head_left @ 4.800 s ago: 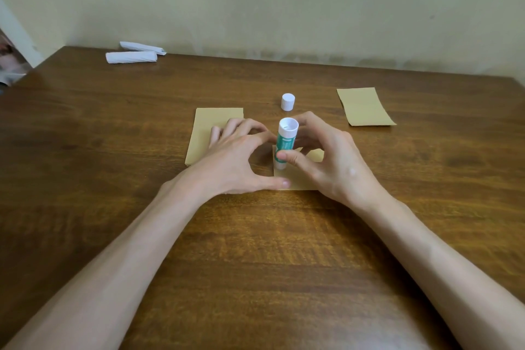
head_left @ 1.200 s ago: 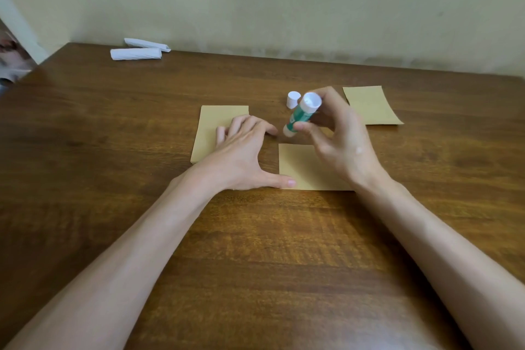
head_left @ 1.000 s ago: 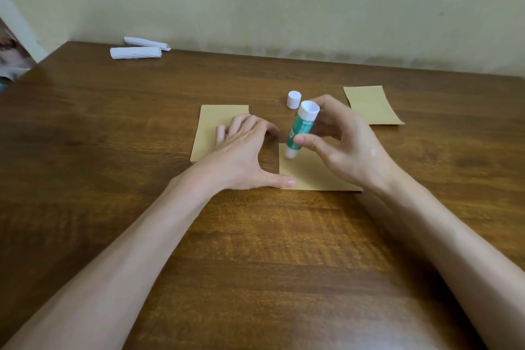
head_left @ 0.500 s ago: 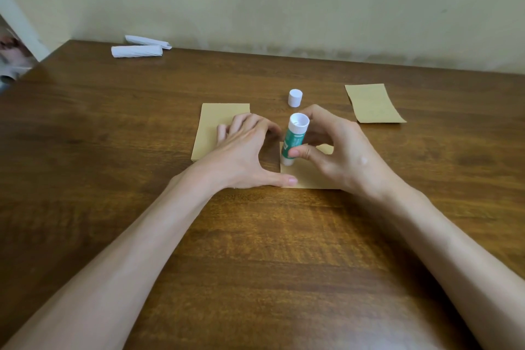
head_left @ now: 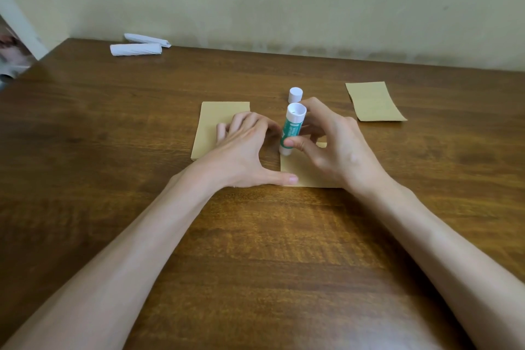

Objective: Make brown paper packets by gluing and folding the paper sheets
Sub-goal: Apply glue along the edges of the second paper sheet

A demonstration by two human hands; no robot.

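A dark wooden desk is standing against a pale wall and is filling most of the head view. Near the middle, a brown paper sheet is lying flat, partly covered by both hands. The left hand is spreading wide with nothing in its grasp: its thumb is pressing the near left corner of the sheet, while its fingers are arching over the desk and the right edge of a stack of brown sheets just to the left. The right hand is curling round a green-and-white glue stick, pinching the barrel between thumb and fingers. The stick is standing nearly upright, tilting slightly, and its lower end is meeting the sheet near the left edge. Just beyond the stick, its white cap is standing on the desk. Well to the right, a separate brown paper piece is lying flat. At the far left edge, two white paper rolls are lying beside the wall.
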